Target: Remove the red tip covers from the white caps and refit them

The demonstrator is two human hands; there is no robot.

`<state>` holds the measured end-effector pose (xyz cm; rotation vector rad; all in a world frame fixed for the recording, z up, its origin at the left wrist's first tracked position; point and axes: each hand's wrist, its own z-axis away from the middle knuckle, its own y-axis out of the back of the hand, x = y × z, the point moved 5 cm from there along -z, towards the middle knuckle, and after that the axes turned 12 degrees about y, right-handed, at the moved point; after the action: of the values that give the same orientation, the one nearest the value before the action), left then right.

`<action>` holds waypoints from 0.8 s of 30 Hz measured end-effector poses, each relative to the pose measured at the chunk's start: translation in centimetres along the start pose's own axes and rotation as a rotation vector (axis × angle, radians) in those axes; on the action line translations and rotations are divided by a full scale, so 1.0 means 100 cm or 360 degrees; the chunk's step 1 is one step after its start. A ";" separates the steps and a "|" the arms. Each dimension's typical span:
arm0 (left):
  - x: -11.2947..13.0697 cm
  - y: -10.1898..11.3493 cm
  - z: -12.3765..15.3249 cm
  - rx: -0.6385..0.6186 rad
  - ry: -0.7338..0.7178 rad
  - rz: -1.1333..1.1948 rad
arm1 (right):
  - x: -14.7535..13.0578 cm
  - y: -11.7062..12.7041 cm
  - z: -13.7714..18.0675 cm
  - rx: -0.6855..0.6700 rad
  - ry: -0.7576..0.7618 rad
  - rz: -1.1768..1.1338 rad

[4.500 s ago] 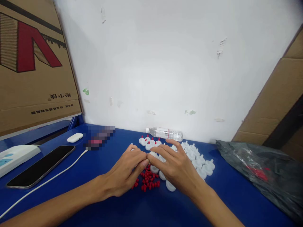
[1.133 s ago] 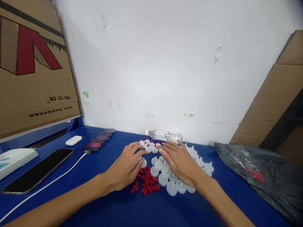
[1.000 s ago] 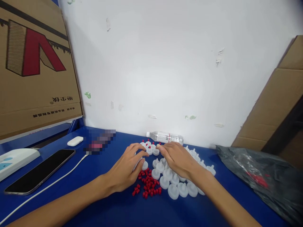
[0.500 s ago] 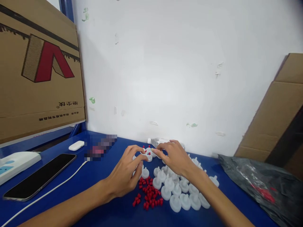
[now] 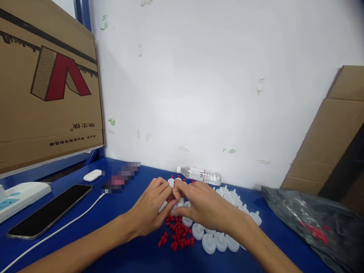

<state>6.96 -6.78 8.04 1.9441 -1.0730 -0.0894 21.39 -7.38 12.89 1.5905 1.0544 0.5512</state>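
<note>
My left hand (image 5: 153, 206) and my right hand (image 5: 203, 203) meet over the tabletop, with fingertips together. Both are closed in a pinch, and whatever sits between the fingertips is mostly hidden. A bit of red and some white plastic show through the gap. Just under the fingers lies a pile of small red caps (image 5: 179, 235). White round plastic pieces with a narrow spout (image 5: 209, 242) stand in a cluster below and beyond my right hand. Behind my fingers, several similar white pieces carry red caps on their spouts (image 5: 171, 180).
A clear bottle (image 5: 200, 174) lies along the wall. To the left are a phone (image 5: 51, 210), a white power strip (image 5: 22, 197), a small white case (image 5: 92, 175) and a cable (image 5: 61, 226). A grey plastic bag (image 5: 307, 220) and cardboard (image 5: 327, 132) are on the right.
My right hand has come down and left from above the white pieces to meet my left hand. Its fingers have closed, and the bottle is now uncovered.
</note>
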 end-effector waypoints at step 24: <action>-0.001 0.000 0.008 0.0125 0.0441 0.0861 | 0.047 0.055 0.014 0.0194 -0.0071 0.0731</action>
<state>6.53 -7.21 7.49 1.6096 -1.3830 0.5099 26.73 -4.10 16.85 1.9586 0.6966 0.7636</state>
